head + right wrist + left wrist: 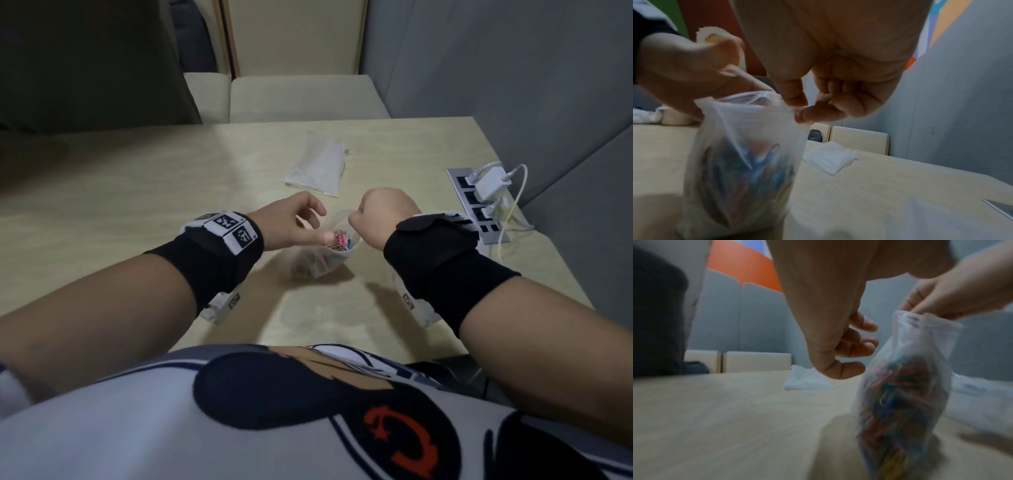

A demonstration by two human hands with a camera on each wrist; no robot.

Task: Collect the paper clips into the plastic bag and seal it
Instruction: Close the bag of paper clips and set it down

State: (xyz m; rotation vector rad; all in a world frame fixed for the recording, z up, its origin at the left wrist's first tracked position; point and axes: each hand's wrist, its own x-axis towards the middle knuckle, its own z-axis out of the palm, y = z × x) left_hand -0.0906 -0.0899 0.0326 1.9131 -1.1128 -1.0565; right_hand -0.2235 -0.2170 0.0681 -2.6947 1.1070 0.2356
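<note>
A clear plastic bag (318, 263) stands upright on the pale wooden table (137, 205), its mouth open, with several coloured paper clips (337, 240) piled inside. My right hand (356, 219) is curled and pinches the bag's right rim between thumb and forefinger (797, 110), holding the top up. My left hand (320, 222) hovers at the left side of the mouth with loosely curled fingers (859, 344) and holds nothing. Its thumb tip is near the rim, and I cannot tell whether it touches. The left wrist view shows the bag (904, 386) blurred, hanging from the right hand (920, 309).
A flat empty plastic bag (317, 169) lies farther back on the table. A power strip with a white charger and cable (479, 198) sits at the table's right edge. Cream seats (301, 99) stand beyond the far edge, and a grey partition runs along the right.
</note>
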